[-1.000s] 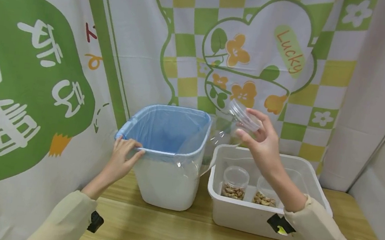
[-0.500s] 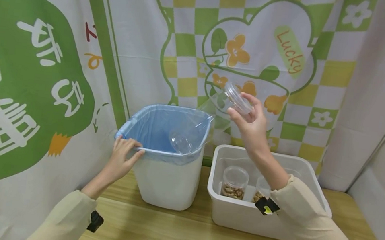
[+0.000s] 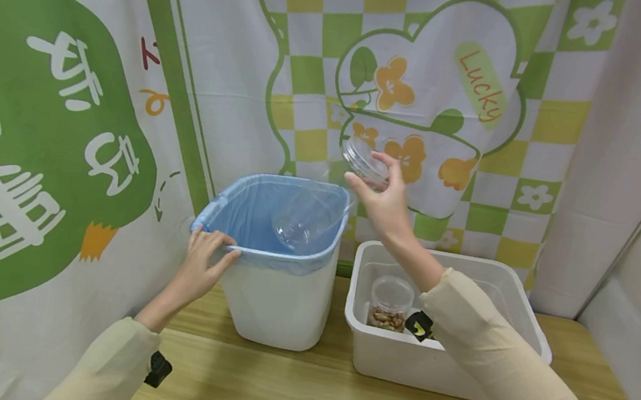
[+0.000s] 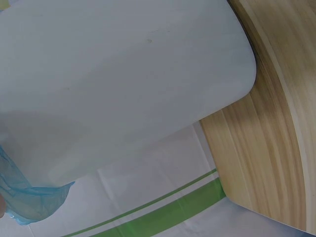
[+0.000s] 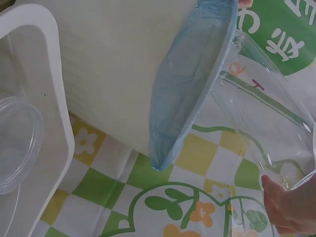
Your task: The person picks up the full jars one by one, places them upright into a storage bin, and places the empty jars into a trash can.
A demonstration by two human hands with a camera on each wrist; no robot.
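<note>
My right hand [image 3: 384, 198] holds a clear, empty-looking plastic jar [image 3: 320, 200] by its upper end. The jar is tilted, and its lower end points down into the white bin [image 3: 276, 302]. That bin has a blue liner [image 3: 260, 216]. My left hand [image 3: 202, 260] grips the bin's near left rim, with the fingers curled over the liner's edge. In the right wrist view the jar [image 5: 269, 116] hangs beside the liner's rim [image 5: 197, 84], with my fingertips [image 5: 289, 207] on it. The left wrist view shows only the bin's wall [image 4: 123, 79] and a corner of liner [image 4: 29, 202].
A white tub [image 3: 458, 262] stands to the right of the bin on the wooden table [image 3: 283, 391]. It holds a lidded clear jar of nuts [image 3: 391, 302]. A printed cloth backdrop [image 3: 421, 78] hangs close behind both containers.
My right hand has carried the jar left, from above the tub to over the bin, and the jar's lower end now dips inside the liner. The left hand has stayed on the rim.
</note>
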